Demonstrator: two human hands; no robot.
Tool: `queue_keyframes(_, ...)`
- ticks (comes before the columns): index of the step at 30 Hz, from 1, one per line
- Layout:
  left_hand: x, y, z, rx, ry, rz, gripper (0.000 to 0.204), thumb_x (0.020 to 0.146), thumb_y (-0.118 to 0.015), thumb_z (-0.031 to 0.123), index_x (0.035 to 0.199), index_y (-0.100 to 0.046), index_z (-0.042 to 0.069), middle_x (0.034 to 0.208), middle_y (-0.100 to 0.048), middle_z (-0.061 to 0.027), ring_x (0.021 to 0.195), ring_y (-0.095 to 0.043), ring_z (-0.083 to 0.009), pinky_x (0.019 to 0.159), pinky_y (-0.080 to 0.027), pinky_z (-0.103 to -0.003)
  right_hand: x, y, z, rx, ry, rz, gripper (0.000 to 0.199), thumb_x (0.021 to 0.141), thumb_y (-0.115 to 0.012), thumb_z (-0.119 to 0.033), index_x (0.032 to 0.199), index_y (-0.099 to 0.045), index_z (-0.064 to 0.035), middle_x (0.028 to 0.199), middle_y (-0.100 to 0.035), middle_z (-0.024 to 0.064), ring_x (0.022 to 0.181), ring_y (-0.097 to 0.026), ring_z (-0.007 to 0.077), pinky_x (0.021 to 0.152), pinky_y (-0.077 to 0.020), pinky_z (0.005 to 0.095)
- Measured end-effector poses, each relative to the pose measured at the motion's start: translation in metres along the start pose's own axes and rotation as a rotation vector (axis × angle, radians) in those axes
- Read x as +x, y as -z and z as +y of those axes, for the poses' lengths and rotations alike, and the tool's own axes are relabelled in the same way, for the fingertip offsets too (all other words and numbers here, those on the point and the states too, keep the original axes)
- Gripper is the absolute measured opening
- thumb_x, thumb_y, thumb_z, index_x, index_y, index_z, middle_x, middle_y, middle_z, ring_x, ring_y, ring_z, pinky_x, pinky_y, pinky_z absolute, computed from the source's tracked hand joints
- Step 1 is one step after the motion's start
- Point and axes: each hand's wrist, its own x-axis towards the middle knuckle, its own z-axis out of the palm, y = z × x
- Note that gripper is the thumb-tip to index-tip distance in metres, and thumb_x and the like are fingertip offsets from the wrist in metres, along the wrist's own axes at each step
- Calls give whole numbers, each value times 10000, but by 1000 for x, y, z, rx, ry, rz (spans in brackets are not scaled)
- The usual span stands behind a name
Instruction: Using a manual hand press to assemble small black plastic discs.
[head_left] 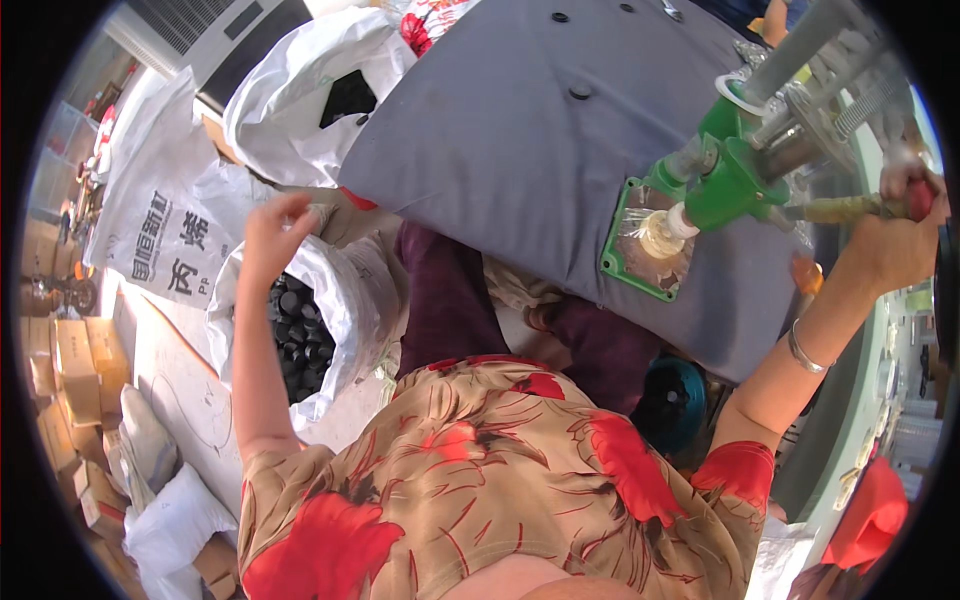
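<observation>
My right hand (895, 235) is wrapped round the red-knobbed end of the lever handle (838, 210) of a green hand press (735, 180). The press stands on a green-rimmed base plate (640, 285); a cream round die (660, 238) sits under its ram. Whether a part lies in the die, I cannot make out. On the other side, my left hand (280, 230) is raised above a white woven sack (345, 280) holding many small black round caps (295, 335). Its fingers are loosely bent and apart, with nothing visible in them.
A grey cloth-covered table (500, 130) fills the front, with a few black caps (579, 91) on it. Another white sack (300, 80) with black contents stands at its far left. Cardboard boxes (78, 370) are stacked at left. A teal round container (672, 405) sits below the table.
</observation>
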Motion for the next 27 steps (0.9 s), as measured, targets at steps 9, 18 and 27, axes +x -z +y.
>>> queue_keyframes(9,187,-208,151,-349,-520,22,386,744,-697,143,1116,-634,62,1046,-651,-142,914,-626,-265,806,-503,-357,-1,4,4,-681,468,-26,262,937,-356,-99,867,-544,70,785,-577,126,588,-521,174,542,-423,269)
queue_keyframes(18,214,-284,186,-122,-372,-8,495,712,-731,218,1176,-603,104,1002,-664,-121,980,-593,-302,877,-470,-398,-6,-16,-5,-126,115,91,304,902,-341,-148,830,-540,70,721,-503,118,630,-447,166,567,-374,261)
queue_keyframes(27,95,-229,229,-671,-647,-207,620,654,-755,85,1235,-537,86,907,-647,-105,855,-614,-248,735,-503,-338,-12,-19,-12,-187,89,110,232,864,-352,-36,834,-557,70,730,-527,102,633,-478,166,562,-403,259)
